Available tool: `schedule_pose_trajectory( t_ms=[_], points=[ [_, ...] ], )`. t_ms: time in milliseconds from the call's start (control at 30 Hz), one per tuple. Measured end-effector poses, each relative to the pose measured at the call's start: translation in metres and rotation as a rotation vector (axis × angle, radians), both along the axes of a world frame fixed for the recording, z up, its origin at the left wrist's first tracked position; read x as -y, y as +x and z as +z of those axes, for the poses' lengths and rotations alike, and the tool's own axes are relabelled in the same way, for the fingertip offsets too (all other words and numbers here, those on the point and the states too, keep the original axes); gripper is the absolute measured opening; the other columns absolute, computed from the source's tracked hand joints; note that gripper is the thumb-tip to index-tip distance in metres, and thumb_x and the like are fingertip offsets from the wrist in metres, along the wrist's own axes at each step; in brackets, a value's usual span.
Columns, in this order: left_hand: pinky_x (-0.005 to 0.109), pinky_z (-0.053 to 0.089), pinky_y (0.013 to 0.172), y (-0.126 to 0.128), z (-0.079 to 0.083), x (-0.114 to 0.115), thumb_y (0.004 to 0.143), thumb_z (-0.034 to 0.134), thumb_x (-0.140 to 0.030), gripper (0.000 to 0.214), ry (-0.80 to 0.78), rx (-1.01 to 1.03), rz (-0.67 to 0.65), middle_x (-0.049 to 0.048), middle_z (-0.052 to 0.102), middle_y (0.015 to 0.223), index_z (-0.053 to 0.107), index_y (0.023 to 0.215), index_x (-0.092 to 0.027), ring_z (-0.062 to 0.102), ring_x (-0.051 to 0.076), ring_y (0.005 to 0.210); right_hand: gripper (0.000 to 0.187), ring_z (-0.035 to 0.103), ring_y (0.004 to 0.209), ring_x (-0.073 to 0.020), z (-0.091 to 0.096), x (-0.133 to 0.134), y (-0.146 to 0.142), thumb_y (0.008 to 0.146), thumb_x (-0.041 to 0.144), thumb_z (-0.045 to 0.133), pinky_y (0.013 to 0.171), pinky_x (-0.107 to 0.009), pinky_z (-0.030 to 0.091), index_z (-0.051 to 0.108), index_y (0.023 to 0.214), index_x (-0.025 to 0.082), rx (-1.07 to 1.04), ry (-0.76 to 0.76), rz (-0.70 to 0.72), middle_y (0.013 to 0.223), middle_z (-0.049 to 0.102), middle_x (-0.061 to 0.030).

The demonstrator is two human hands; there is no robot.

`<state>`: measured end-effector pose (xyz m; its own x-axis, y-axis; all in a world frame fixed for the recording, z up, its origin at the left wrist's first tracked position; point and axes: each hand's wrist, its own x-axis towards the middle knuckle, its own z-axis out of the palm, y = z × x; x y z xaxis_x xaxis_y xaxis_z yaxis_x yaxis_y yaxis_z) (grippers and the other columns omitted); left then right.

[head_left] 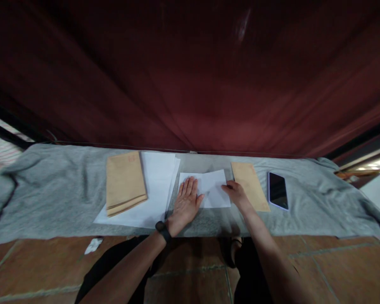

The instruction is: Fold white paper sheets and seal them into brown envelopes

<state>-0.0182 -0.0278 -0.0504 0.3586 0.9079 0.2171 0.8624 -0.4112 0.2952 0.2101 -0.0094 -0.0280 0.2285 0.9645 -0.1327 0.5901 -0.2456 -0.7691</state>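
A folded white sheet of paper (210, 185) lies on the grey cloth in front of me. My left hand (186, 202) rests flat on its left part, fingers stretched out, with a dark band on the wrist. My right hand (237, 194) presses on the sheet's right edge with its fingers drawn together; I cannot make out whether they pinch the paper. Just right of that hand lies a single brown envelope (251, 185).
A stack of brown envelopes (125, 181) sits on a pile of white sheets (156, 185) at the left. A dark phone (278, 191) lies at the right. The grey cloth (50, 190) covers a low ledge before a dark red curtain (190, 76); tiled floor (34, 270) below.
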Motion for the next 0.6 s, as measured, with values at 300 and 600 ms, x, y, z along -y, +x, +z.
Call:
schedule_pose_trajectory(
  t_ms=[300,600],
  points=[
    [0.044,0.020,0.125,-0.022,0.051,-0.023,0.106,0.025,-0.041,0.056,0.124,0.668,0.148,0.0067,0.014,0.168,0.017,0.159,-0.025,0.015,0.020,0.153,0.028,0.066,0.101,-0.0228,0.054,0.028,0.003,0.098,0.041,0.048,0.090,-0.039,0.052,0.066,0.103,0.021,0.212,0.830,-0.071,0.104,0.072,-0.0094],
    [0.039,0.038,0.117,-0.036,0.061,-0.027,0.103,0.037,-0.046,0.045,-0.162,0.660,-0.117,0.0065,0.053,0.148,0.061,0.132,-0.023,0.048,0.020,0.138,0.028,0.068,0.099,-0.0213,0.039,0.069,-0.030,0.100,0.018,0.046,0.093,-0.036,0.052,0.070,0.112,0.023,0.579,0.498,0.779,0.110,0.074,-0.0072]
  ],
)
